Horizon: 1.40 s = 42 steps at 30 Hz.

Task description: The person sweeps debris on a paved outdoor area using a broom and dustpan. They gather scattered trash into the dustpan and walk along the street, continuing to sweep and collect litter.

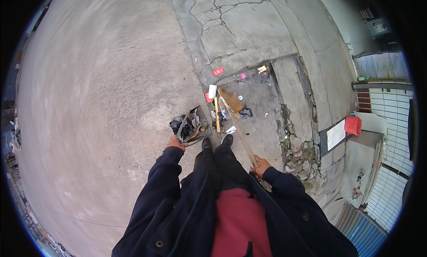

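My left hand (176,144) is closed around the handle of a dustpan (204,119), which rests on the ground by my left shoe. Inside it lie a crumpled black plastic bag (177,122) and brownish scraps. In my right hand (261,167) is the long wooden stick of a broom (232,100). Its brown bristles touch the ground ahead of my feet, beside a heap of litter. That heap has a white cylinder (212,91), a yellow strip (217,114), a red packet (208,97) and a white paper piece (231,129). A black strap (246,112) lies right of the bristles.
Farther off lie a red wrapper (218,71), a pink disc (243,76) and a yellow packet (262,69). A broken concrete edge with weeds (296,144) runs along the right. Beyond it are a red bag (352,125) and a white-tiled wall (391,119).
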Tool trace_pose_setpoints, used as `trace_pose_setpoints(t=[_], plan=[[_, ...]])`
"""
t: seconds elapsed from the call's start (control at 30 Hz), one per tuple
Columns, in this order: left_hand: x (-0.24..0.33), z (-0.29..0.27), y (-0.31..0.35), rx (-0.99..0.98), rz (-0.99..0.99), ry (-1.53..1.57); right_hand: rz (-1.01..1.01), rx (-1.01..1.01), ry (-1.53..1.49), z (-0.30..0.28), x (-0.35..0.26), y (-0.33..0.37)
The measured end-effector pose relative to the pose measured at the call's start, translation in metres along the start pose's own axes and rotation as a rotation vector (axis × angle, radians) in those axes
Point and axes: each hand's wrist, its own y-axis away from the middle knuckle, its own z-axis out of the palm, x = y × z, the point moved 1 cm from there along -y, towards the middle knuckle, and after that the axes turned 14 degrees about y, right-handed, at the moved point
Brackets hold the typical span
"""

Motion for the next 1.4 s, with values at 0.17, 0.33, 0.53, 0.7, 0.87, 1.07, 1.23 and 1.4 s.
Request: trace_pose_setpoints(t=[0.17,0.33,0.53,0.7,0.87,1.07,1.23,1.4], plan=[[0.006,-0.006,0.003,-0.032,-0.065,-0.031,0.024,-0.128,-0.128,-0.003,-0.005,0.039],[0.009,-0.009,0.003,-0.019,-0.011,-0.043,0.034,0.032,-0.006,-0.035,-0.003,0.082],[0.008,-0.012,0.002,-0.041,0.006,0.016,0.121,0.244,0.085,-0.038,-0.012,0.085],[0.011,-0.011,0.005,-0.014,-0.024,0.018,0.103,0.279,0.077,-0.031,-0.015,0.072],[0.009,-0.011,0.004,0.008,-0.012,0.010,0.102,0.221,0.120,-0.024,-0.021,0.069],[0.007,-0.010,0.002,0.002,-0.007,0.011,0.006,0.168,0.292,-0.021,-0.016,0.065],[0.009,-0.006,0.003,-0.027,0.009,-0.020,-0.069,0.180,0.224,-0.014,-0.008,0.068],[0.006,-0.002,0.000,-0.034,0.014,0.008,-0.024,0.172,0.126,-0.009,-0.004,0.081]])
